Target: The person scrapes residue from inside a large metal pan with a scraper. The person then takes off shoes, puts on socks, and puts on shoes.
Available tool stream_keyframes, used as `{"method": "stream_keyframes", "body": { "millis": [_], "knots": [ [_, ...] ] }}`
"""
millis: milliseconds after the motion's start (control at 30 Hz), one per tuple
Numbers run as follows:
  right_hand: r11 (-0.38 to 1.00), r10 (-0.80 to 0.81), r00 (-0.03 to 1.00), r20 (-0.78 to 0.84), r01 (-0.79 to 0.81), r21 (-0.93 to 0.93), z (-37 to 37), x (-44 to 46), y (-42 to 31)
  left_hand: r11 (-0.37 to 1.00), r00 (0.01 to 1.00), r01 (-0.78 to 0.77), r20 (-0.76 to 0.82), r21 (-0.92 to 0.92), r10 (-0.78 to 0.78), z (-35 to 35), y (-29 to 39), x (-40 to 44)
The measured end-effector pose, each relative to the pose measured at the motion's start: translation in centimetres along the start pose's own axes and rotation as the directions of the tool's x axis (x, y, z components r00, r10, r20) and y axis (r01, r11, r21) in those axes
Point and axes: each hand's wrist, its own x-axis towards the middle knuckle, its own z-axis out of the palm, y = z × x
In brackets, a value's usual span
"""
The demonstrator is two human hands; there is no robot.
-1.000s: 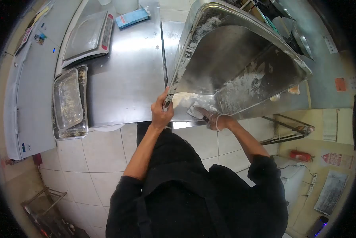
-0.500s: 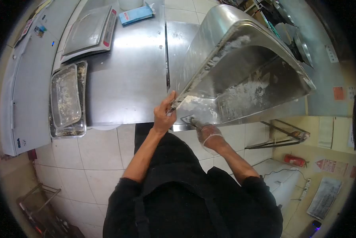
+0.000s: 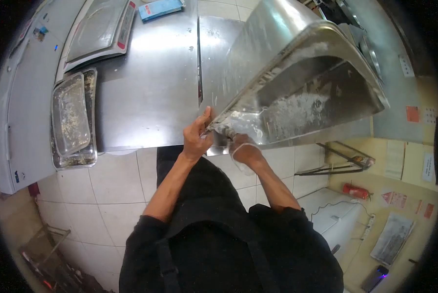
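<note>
A large metal bin lies tipped on the steel table, its open side toward me and white residue on its inner walls. My left hand grips the bin's near left corner, fingers wrapped round the rim. Just right of it, at the bin's mouth, my right hand wears a clear plastic glove. Its fingers are closed round a small scraper-like tool, whose shape is partly hidden. The tool is at the inner side of the near corner, beside pale residue.
The steel table holds a scale and a blue packet at the back left. Two stacked trays with crumbs sit at its left edge. A metal rack stands right of the table.
The bin has turned, its mouth swinging toward me and its outer side showing more. My right hand has moved left, close to my left hand, which keeps its grip on the rim.
</note>
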Motion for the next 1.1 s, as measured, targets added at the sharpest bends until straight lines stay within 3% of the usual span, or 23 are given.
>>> {"method": "stream_keyframes", "body": {
  "millis": [67, 100, 133, 200, 233, 300, 433, 467, 533, 567, 667, 733, 800, 967, 1000, 1100],
  "knots": [
    [0.999, -0.021, 0.999, 0.035, 0.022, -0.038, -1.6, -0.9, -0.4, 1.0, 0.999, 0.027, 0.017, -0.007, -0.027, 0.0, -0.1, -0.3],
    [0.994, -0.078, 0.995, -0.064, 0.072, -0.088, 0.3, -1.1, 1.2, 1.0, 1.0, 0.002, -0.005, -0.001, -0.002, 0.0, -0.3, -0.4],
    [0.998, -0.06, 0.995, -0.078, 0.062, 0.017, -0.9, -2.0, -0.4, 1.0, 0.999, -0.019, -0.027, 0.006, 0.019, 0.0, -0.6, -0.8],
    [0.989, 0.025, 0.999, 0.048, -0.018, -0.148, 0.2, -0.4, -0.7, 0.999, 1.0, 0.004, -0.001, 0.036, -0.004, -0.1, -1.7, -2.3],
    [0.989, 0.036, 0.999, 0.038, -0.03, -0.143, 0.0, 0.7, -0.9, 0.999, 0.999, 0.046, 0.02, 0.013, -0.046, 0.0, -2.0, -2.5],
    [0.996, 0.04, 0.986, -0.162, -0.025, 0.09, -0.6, 2.1, -1.0, 0.987, 0.985, 0.15, 0.078, 0.054, -0.154, -0.1, -1.9, -3.0],
    [0.991, -0.049, 0.98, -0.194, 0.071, 0.11, -1.2, 0.8, 0.0, 0.995, 0.996, 0.077, 0.047, 0.059, -0.08, -0.5, -1.6, -3.3],
    [0.992, -0.057, 0.977, -0.207, 0.079, 0.1, -0.6, 0.9, 0.6, 0.988, 0.991, 0.113, 0.056, 0.104, -0.119, -0.7, -1.8, -4.2],
    [0.997, 0.0, 0.972, -0.235, 0.018, 0.074, -0.2, 0.2, 0.5, 0.978, 0.986, 0.141, 0.065, 0.155, -0.152, -0.6, -2.8, -5.2],
    [0.987, 0.036, 0.983, -0.181, -0.007, 0.158, -0.7, -0.6, 0.7, 0.984, 0.992, 0.12, 0.032, 0.135, -0.126, -0.3, -3.2, -5.5],
    [0.986, -0.024, 0.963, -0.268, 0.068, 0.155, -1.4, -2.4, 1.5, 0.986, 0.996, 0.09, -0.014, 0.137, -0.089, -1.7, -1.5, -1.7],
    [0.966, -0.108, 0.936, -0.336, 0.179, 0.188, -0.3, -2.4, 3.3, 0.958, 0.997, -0.001, 0.074, 0.286, -0.021, -3.8, 0.4, 2.6],
    [0.975, 0.029, 0.961, -0.275, 0.033, 0.219, -0.1, -2.1, 3.4, 0.974, 0.997, -0.064, 0.059, 0.219, 0.053, -4.8, 3.3, 7.4],
    [0.877, 0.086, 0.972, -0.221, 0.032, 0.48, -2.2, -4.4, 1.6, 0.937, 0.933, -0.261, 0.31, 0.232, 0.184, -5.6, 8.0, 15.3],
    [0.87, 0.06, 0.973, -0.225, 0.06, 0.49, -0.9, -3.5, 2.3, 0.932, 0.927, -0.276, 0.323, 0.235, 0.193, -5.5, 9.0, 16.7],
    [0.865, 0.017, 0.971, -0.239, 0.105, 0.491, -0.8, -3.6, 1.6, 0.826, 0.81, -0.382, 0.581, 0.416, 0.082, -4.6, 11.2, 20.1]
  ]
}}
